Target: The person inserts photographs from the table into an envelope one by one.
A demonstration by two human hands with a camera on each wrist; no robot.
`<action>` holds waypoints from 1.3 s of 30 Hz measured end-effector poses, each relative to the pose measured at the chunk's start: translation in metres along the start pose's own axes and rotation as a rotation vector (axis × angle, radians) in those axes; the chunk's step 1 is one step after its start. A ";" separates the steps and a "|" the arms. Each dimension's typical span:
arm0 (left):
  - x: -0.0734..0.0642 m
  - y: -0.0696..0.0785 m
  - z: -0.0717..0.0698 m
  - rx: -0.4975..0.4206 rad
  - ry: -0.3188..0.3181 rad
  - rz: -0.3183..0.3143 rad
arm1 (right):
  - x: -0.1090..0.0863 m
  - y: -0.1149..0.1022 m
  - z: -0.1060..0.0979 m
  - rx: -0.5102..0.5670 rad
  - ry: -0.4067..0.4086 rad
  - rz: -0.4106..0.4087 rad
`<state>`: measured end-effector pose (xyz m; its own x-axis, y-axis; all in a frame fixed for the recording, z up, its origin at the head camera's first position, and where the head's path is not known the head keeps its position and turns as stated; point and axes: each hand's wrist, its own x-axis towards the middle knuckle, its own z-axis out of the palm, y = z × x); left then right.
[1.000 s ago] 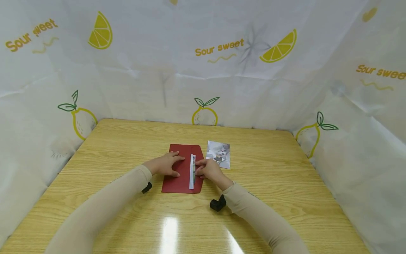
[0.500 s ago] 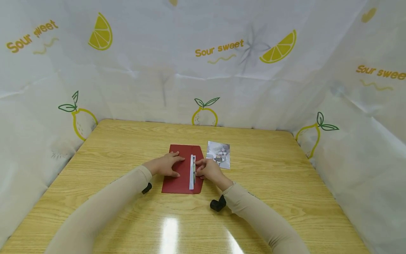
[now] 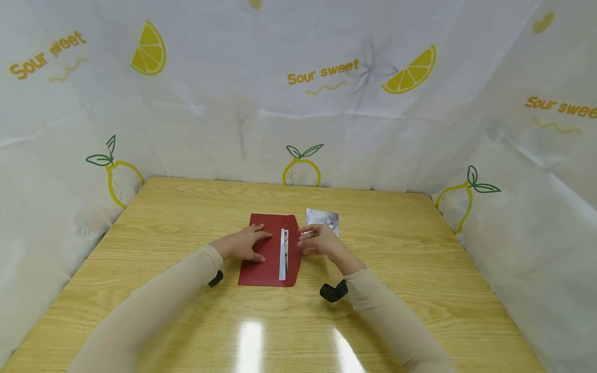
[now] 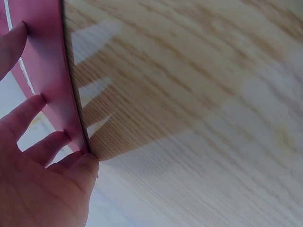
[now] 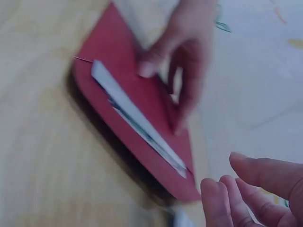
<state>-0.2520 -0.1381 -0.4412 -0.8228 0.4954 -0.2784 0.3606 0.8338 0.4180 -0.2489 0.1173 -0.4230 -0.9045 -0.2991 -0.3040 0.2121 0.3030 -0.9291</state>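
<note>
A red envelope point(image 3: 261, 275) lies flat on the table, its pointed flap spread toward the right. White-edged cards or photos point(image 3: 283, 256) poke out of its opening as a narrow strip. My left hand point(image 3: 242, 244) presses on the envelope's left part with fingers spread; the left wrist view shows the fingertips point(image 4: 37, 100) touching the red paper. Just off the flap's right edge hovers my right hand point(image 3: 323, 241), nothing visible between its loosely bent fingers. It partly covers a loose photo point(image 3: 321, 216) to the right of the envelope.
The wooden table point(image 3: 396, 248) extends around the envelope on all sides. Behind it hangs a white curtain point(image 3: 210, 129) with lemon prints. A black wrist camera point(image 3: 333, 291) is worn at my right wrist, another point(image 3: 216, 279) at the left.
My right hand has left the strip of cards and moved right, now over the lower part of the loose photo. The left hand and envelope have stayed in place.
</note>
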 end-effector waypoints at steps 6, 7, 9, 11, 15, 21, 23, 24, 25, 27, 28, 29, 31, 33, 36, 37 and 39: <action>0.000 0.000 -0.001 -0.011 0.003 0.019 | -0.006 -0.011 -0.041 -0.030 0.021 -0.072; 0.000 0.000 -0.001 -0.011 0.002 0.019 | -0.006 -0.011 -0.047 -0.025 0.029 -0.075; -0.001 0.000 -0.001 -0.008 0.000 0.016 | -0.005 -0.010 -0.057 -0.006 0.049 -0.071; -0.001 0.001 -0.002 -0.006 -0.001 0.011 | -0.003 -0.010 -0.066 0.011 0.072 -0.064; -0.002 0.002 -0.002 -0.006 -0.002 0.008 | 0.003 -0.007 -0.078 0.053 0.120 -0.035; -0.002 0.001 -0.001 -0.010 0.001 0.022 | 0.018 0.005 -0.088 0.063 0.216 0.027; -0.002 0.001 -0.001 -0.013 0.003 0.024 | 0.023 0.010 -0.090 0.057 0.247 0.052; -0.002 0.001 -0.001 -0.013 0.003 0.024 | 0.026 0.012 -0.091 0.048 0.264 0.065; -0.002 0.001 -0.001 -0.014 0.002 0.022 | 0.029 0.015 -0.092 0.042 0.277 0.075; -0.003 0.002 -0.001 -0.013 0.001 0.016 | 0.033 0.020 -0.092 0.027 0.298 0.094; -0.003 0.002 -0.001 -0.011 0.001 0.014 | 0.036 0.023 -0.093 0.022 0.305 0.100; -0.003 0.003 -0.002 -0.011 0.001 0.012 | 0.037 0.025 -0.092 0.014 0.313 0.104; -0.004 0.004 -0.002 -0.009 0.000 0.009 | 0.039 0.030 -0.092 0.004 0.317 0.110; -0.004 0.005 -0.002 -0.011 -0.001 0.010 | 0.041 0.033 -0.091 -0.008 0.324 0.112; -0.004 0.005 -0.002 -0.013 -0.002 0.008 | 0.041 0.035 -0.088 -0.050 0.340 0.111; -0.004 0.005 -0.002 -0.011 -0.002 0.006 | 0.042 0.035 -0.086 -0.075 0.350 0.108; -0.004 0.004 -0.002 -0.010 -0.001 0.003 | 0.043 0.034 -0.083 -0.119 0.375 0.111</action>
<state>-0.2483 -0.1369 -0.4367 -0.8210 0.4986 -0.2781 0.3590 0.8297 0.4275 -0.3113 0.1898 -0.4507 -0.9553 0.0856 -0.2830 0.2920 0.4241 -0.8573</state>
